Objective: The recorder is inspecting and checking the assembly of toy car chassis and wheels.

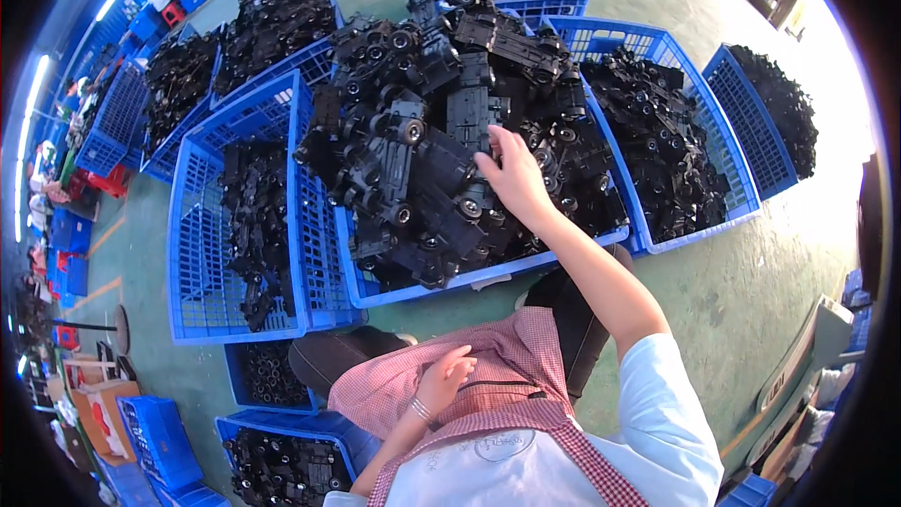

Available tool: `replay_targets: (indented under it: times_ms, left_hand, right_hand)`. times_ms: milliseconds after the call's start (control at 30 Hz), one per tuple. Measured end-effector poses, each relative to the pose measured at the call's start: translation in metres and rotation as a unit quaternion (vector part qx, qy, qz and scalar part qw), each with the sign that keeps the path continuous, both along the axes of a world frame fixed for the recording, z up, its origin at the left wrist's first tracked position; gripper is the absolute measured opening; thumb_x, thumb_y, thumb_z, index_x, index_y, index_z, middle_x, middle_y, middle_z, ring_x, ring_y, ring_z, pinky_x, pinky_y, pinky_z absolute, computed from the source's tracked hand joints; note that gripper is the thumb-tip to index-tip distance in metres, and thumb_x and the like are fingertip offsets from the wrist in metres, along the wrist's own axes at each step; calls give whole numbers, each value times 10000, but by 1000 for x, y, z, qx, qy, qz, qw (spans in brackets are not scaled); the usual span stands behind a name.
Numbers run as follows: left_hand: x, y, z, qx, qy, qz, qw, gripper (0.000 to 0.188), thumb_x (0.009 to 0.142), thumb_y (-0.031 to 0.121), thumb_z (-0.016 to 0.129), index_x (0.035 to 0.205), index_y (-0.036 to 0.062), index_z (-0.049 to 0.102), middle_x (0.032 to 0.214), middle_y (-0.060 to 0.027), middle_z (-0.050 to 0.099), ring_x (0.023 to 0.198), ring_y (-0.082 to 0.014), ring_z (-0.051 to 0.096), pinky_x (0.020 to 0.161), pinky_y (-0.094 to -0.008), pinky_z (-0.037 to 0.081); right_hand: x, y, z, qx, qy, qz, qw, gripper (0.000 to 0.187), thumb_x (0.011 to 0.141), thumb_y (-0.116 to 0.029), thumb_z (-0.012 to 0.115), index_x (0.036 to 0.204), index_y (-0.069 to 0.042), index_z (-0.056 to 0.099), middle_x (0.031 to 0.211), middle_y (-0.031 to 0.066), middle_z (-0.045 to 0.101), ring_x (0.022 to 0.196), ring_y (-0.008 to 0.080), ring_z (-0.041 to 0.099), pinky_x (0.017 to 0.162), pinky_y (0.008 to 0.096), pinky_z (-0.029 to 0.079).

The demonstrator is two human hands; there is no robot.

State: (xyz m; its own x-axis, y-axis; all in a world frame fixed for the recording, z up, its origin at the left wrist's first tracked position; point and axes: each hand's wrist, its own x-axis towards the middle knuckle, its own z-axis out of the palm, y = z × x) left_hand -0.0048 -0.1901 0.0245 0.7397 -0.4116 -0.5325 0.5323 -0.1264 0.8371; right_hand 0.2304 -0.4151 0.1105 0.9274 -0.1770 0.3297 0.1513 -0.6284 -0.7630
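Black plastic wheeled chassis [471, 99] lie heaped in a blue crate [422, 288], at 12 o'clock from the lap; the right hand [510, 169] is over the heap, thumb and fingers parted, nothing visibly grasped; whether it touches a piece, I cannot tell; the left hand [444, 377] hangs before the checked apron [535, 347], fingers loosely bent and empty; 2 more loaded crates flank at 10 and 1 o'clock; the step in hand seems a reach; lifting 1 piece would call for a pinch clear of tangled wheels; the shirt print [504, 444] is unreadable.
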Motion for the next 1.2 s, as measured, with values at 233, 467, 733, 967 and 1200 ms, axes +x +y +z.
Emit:
replay_targets:
  times_ms: [233,467,733,967,1200]
  left_hand:
    - [-10,4,-5,23,-53,-24,998,417,937,238,454,1280,4,412,1092,-125,604,946,-162,595,804,-266,478]
    - [-9,-1,-14,48,-81,-61,994,396,941,211,434,1281,9,414,1107,-108,593,981,-157,583,820,-256,477]
    - [-7,-7,-4,47,-94,-86,991,396,939,204,436,1287,19,409,1101,-108,594,970,-158,581,839,-264,466]
    - [-1,-16,-39,-23,-178,-42,983,407,926,206,498,1293,47,424,1065,-67,608,964,-113,570,841,-244,457]
    - [38,-8,62,-164,-256,234,924,701,874,351,565,1410,88,199,1275,-102,447,1143,-173,439,947,-318,367]
  right_hand:
    - [25,15,-28,22,-9,-14,1000,339,849,-274,574,1120,-71,560,1056,213,486,986,350,481,866,377,419]
    - [40,2,-33,-61,8,13,998,267,785,-244,607,1008,-99,617,1002,209,546,990,371,485,864,422,414]
    - [19,-41,20,106,-85,-99,986,215,866,-204,516,925,-17,603,735,126,611,716,204,602,692,307,466]
    - [-24,-57,-10,522,130,-21,843,185,877,-246,557,987,-97,568,806,-7,574,672,80,525,444,196,367]
    - [-112,31,81,49,-32,151,987,415,754,-46,584,1147,38,477,1065,164,538,996,249,517,903,367,395]
